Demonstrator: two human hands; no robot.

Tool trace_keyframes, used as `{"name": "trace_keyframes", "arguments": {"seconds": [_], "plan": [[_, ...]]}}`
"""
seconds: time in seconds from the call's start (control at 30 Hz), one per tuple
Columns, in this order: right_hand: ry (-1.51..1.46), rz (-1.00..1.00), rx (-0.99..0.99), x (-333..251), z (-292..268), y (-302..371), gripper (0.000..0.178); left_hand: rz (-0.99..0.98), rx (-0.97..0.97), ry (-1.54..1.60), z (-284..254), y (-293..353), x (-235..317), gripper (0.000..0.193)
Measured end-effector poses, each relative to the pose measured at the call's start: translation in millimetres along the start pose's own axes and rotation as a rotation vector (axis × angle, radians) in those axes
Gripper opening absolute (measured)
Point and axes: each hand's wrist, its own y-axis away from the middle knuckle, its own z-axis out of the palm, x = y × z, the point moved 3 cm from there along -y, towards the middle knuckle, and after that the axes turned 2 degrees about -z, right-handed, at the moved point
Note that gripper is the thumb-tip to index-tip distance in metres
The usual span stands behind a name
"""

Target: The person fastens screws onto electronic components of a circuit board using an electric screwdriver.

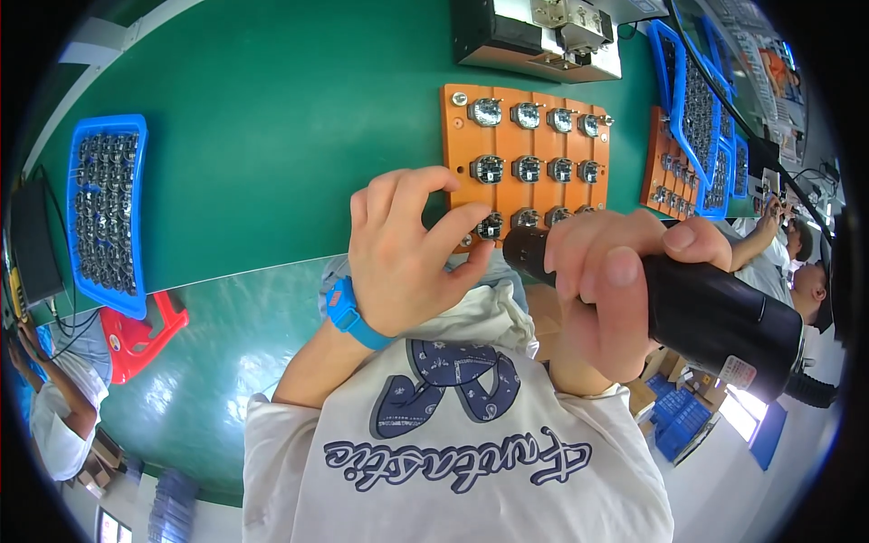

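An orange fixture board (463, 145) lies before me on the green table, with rows of small round parts, dark-bodied with shiny tops, seated in it. My left hand (398, 244), a blue band on its wrist, is at the board's near left corner. Its thumb and index finger close around the round part (490, 226) there; the other fingers arch above. My right hand (615, 271) is wrapped round a black electric screwdriver (724, 321), held nearly level. A corded end trails to the right, and its nose points left toward the same part. The bit's tip is hidden.
A blue tray (143, 217) packed with similar parts stands at the left. Behind the board is a metal-and-black machine (543, 41). More blue trays (674, 90) and another orange board (659, 163) are at the right, near a co-worker (769, 253). A red stool (136, 339) stands lower left.
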Motion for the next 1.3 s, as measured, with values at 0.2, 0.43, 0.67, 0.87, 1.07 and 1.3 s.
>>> {"name": "trace_keyframes", "arguments": {"seconds": [0.2, 0.43, 0.67, 0.87, 1.07, 1.3], "plan": [[0.004, -0.018, 0.06, 3.8, 5.2, 8.2, 0.033, 0.007, 0.008, -0.004, 0.6, 1.0, -0.1, 0.037], [-0.123, -0.082, -0.086, 14.0, -3.5, 14.7, 0.039, -0.008, 0.018, -0.002, 1.2, 0.6, -0.1, 0.037], [-0.056, -0.084, -0.088, 7.6, -5.5, 10.3, 0.042, -0.01, 0.014, -0.001, 0.5, -4.2, 1.4, 0.037], [-0.1, -0.079, -0.007, -15.1, -11.8, -37.7, 0.022, -0.058, -0.015, -0.021, -0.4, -3.8, 3.6, 0.032], [-0.116, -0.173, 0.055, 11.2, -71.6, -130.0, 0.011, -0.065, -0.062, -0.032, -4.0, -7.9, 6.2, 0.034], [0.345, -0.088, 0.477, -1.4, 1.9, -149.1, 0.031, -0.048, -0.057, -0.026, -4.3, -10.1, 7.1, 0.037]]}}
